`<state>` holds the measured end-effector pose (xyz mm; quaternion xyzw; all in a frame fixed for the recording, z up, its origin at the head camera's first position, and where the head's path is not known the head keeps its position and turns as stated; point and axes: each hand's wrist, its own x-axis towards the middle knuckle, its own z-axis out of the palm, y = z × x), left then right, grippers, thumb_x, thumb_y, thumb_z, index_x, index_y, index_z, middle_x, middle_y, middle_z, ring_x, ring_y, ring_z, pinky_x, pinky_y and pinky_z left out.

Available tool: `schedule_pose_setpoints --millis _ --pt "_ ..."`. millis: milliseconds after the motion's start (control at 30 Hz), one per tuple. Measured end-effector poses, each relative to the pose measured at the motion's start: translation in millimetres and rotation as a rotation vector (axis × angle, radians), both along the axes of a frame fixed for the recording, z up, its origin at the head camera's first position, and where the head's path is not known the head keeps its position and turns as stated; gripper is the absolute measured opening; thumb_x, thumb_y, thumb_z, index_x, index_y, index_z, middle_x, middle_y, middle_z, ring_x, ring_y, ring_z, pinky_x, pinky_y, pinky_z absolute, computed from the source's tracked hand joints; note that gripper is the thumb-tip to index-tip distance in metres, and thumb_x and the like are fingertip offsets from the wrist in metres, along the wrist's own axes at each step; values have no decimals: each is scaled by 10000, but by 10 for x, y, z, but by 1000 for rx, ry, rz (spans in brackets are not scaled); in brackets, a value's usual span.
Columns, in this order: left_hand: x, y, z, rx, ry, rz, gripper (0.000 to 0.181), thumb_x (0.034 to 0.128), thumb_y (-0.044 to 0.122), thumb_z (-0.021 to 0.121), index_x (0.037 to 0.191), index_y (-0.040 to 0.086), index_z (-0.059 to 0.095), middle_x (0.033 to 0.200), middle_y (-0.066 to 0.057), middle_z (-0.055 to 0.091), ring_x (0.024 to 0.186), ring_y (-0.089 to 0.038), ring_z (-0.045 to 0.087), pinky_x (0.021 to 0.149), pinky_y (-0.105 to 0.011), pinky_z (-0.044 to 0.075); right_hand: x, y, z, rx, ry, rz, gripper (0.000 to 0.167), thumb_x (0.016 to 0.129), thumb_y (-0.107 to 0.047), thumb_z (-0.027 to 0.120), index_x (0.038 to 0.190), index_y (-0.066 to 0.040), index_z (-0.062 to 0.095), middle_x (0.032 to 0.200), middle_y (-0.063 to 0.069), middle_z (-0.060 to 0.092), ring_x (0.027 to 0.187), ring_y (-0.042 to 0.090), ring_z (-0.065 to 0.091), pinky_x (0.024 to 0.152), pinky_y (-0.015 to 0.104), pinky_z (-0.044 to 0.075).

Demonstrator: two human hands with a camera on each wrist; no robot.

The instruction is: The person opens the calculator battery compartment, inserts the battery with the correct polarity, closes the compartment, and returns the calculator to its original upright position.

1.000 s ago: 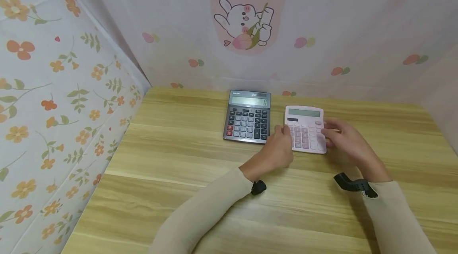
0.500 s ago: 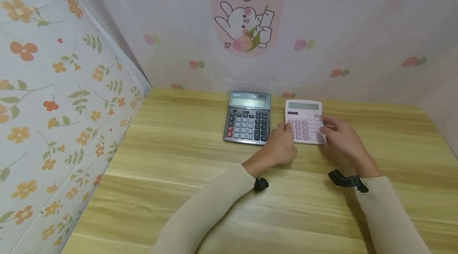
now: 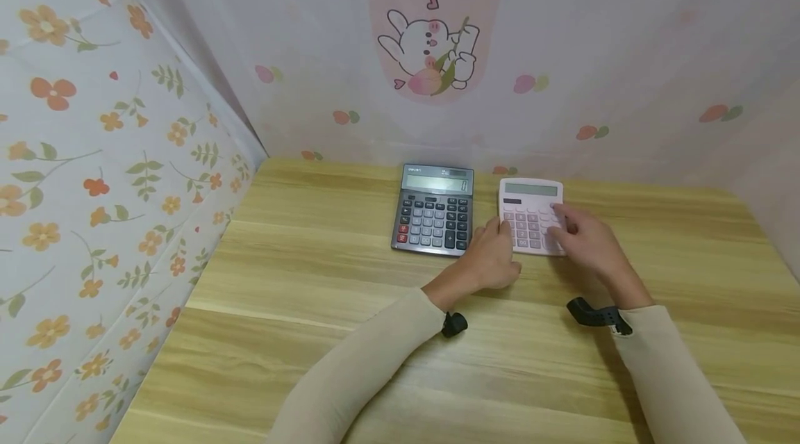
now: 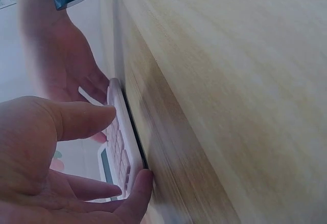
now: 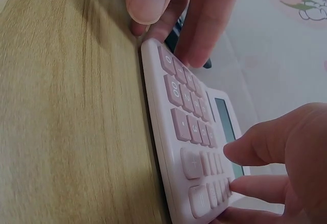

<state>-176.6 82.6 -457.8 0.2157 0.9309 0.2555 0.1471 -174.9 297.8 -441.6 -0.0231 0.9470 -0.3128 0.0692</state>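
A pink calculator (image 3: 531, 201) lies on the wooden table, its display toward the back cloth. My left hand (image 3: 489, 254) is at its left side; in the left wrist view the fingertips (image 4: 140, 180) touch its edge, with the thumb apart from them. My right hand (image 3: 590, 242) reaches over its right side. In the right wrist view, the index fingertip (image 5: 236, 184) is at the small keys by the right edge, and the thumb is above the keys near the display. Left of it lies a dark grey calculator (image 3: 431, 211) showing 0, near my left knuckles.
Behind the table (image 3: 281, 333) hangs a white cloth (image 3: 312, 48) with a rabbit print. A flowered cloth (image 3: 94, 208) covers the left side. Black straps (image 3: 594, 314) circle both wrists.
The pink calculator has slid back toward the cloth, roughly level with the grey one. My right hand has shifted from its right edge onto the keys; my left stays at the left edge.
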Motion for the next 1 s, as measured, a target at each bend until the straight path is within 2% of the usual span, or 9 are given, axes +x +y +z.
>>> schedule_pose_setpoints --millis 200,433,500,600,667,733,800,900,1000 --pt "66 -45 165 -31 34 -22 877 1016 275 739 1687 -82 303 1765 -200 304 1533 -308 436 1264 -331 327 -27 0 -18 17 0 2 666 1115 -271 555 1638 107 389 1588 425 432 1354 571 504 1119 757 409" --pt "51 -46 161 -40 31 -19 882 1023 301 732 1690 -79 299 1768 -197 298 1547 -316 421 1273 -336 311 -63 -22 -22 29 8 9 667 1106 -258 568 1631 115 394 1571 429 449 1340 576 523 1117 744 423" --pt "18 -31 96 -33 32 -12 890 1005 311 743 1692 -62 317 1767 -175 308 1542 -307 423 1270 -344 321 -68 -19 -23 29 3 9 673 1109 -266 569 1636 109 388 1570 429 450 1340 576 525 1116 743 425" --pt "25 -42 106 -23 26 -17 893 1008 324 739 1695 -56 314 1772 -175 300 1563 -312 404 1277 -352 308 -70 -12 -16 22 -7 7 691 1112 -283 575 1647 101 370 1574 434 441 1362 591 513 1118 747 419" --pt "43 -54 117 -14 25 -25 894 1011 338 731 1698 -52 311 1774 -189 294 1577 -325 391 1283 -363 300 -66 -4 -15 13 -8 9 698 1109 -278 585 1650 102 362 1573 438 439 1371 603 511 1115 748 423" --pt "108 -92 196 0 18 -47 876 1039 358 706 1698 -57 305 1776 -218 277 1598 -348 364 1293 -381 279 -48 8 -14 3 -10 10 705 1107 -270 599 1656 96 351 1586 436 427 1384 617 506 1111 748 427" --pt "154 -126 216 27 23 -60 858 1043 376 697 1698 -38 329 1778 -213 277 1596 -359 369 1290 -410 294 -18 25 -15 0 -4 14 709 1104 -266 612 1661 86 349 1596 428 424 1386 628 510 1101 752 433" --pt "241 -232 274 59 75 -84 828 1047 403 701 1695 3 375 1782 -184 281 1586 -366 388 1270 -461 340 54 69 -2 5 18 23 708 1104 -266 619 1669 67 350 1619 410 410 1363 645 526 1064 771 446" --pt "325 -411 342 61 181 -101 823 1046 455 707 1694 49 403 1790 -150 273 1587 -374 385 1256 -504 360 150 99 34 13 96 54 672 1104 -253 630 1647 67 397 1615 406 420 1323 655 543 1015 788 467"
